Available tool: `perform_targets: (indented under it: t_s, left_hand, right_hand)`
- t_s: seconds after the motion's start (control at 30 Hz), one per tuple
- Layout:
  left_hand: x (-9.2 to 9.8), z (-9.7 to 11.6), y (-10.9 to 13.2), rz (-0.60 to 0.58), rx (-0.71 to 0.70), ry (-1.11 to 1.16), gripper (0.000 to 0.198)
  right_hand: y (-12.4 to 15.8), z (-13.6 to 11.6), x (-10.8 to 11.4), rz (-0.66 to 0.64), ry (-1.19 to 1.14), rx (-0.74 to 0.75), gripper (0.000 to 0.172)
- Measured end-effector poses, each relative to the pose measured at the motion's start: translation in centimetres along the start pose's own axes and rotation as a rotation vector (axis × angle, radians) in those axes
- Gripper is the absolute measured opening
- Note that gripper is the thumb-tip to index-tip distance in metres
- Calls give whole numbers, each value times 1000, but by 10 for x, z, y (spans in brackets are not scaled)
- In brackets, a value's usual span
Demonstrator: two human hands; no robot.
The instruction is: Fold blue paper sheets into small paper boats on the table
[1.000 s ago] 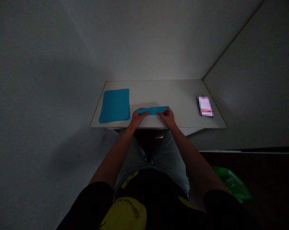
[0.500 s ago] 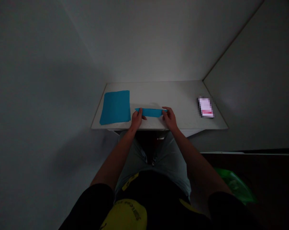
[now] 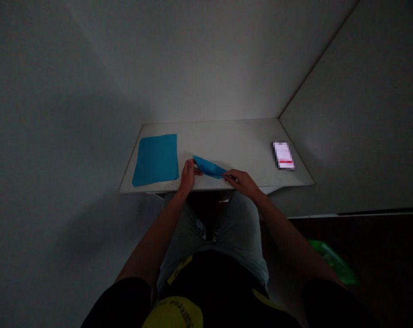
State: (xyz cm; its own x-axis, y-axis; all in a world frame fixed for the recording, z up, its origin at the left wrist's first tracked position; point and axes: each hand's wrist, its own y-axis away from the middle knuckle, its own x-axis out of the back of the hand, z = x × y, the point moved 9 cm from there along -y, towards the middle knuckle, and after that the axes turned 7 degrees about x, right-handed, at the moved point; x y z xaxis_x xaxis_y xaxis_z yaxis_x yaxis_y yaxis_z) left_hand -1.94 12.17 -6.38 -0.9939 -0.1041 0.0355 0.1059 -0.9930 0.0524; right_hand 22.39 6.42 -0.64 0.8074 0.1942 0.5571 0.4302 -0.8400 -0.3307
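Here, a dim view looks down from a person's head at a small white table (image 3: pixel 234 141) set in a corner between 2 pale walls. Read the tabletop as a clock, with 12 at the far wall.

At 6 o'clock, by the near edge, the person holds a folded blue paper (image 3: pixel 208 167), a narrow pointed strip tilted so its left tip lifts off the surface. The left hand (image 3: pixel 188 175) pinches the strip's left end, fingers pressed together around it. The right hand (image 3: pixel 244 181) pinches the right end low at the table edge; the light is too poor to count which fingers close on it.

The paper looks very light, thin and limp, likely to bend, crease or tear under a hard pull. The safest hold seems to be at the 2 ends or along the folded edge, where the layers stiffen it.

At 9 o'clock lies a flat blue sheet (image 3: pixel 156 159), well apart from the hands. At 3 o'clock rests a phone (image 3: pixel 283 156); its bright screen is blurred and nothing on it can be read. Below the table, a green object (image 3: pixel 332 264) sits on the dark floor. A yellow print (image 3: pixel 175 314) on the person's dark shirt carries lettering too dim to read.
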Motion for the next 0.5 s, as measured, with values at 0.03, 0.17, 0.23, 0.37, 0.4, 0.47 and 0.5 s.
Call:
perform_targets:
  t_s: [0.03, 0.17, 0.23, 0.37, 0.4, 0.47, 0.5]
  left_hand:
    - [0, 2, 1, 6, -23, 12, 76]
    - [2, 8, 5, 21, -46, 41, 71]
    - [-1, 10, 6, -10, -43, 26, 69]
    - [-6, 12, 10, -63, -42, -16, 68]
    - [-6, 12, 11, -68, -42, -26, 67]
    - [-7, 11, 11, -78, -41, -47, 64]
    - [-7, 10, 12, -82, -41, -57, 63]
  right_hand:
    - [0, 2, 7, 19, 27, -15, 33]
    - [-2, 25, 48, 145, 149, -117, 34]
    - [-5, 44, 75, 202, 230, -172, 32]
    - [-16, 84, 127, 254, 433, -284, 31]
    - [-19, 96, 138, 250, 475, -327, 31]
    - [-24, 120, 161, 245, 561, -425, 30]
    - [-26, 131, 171, 249, 589, -468, 29]
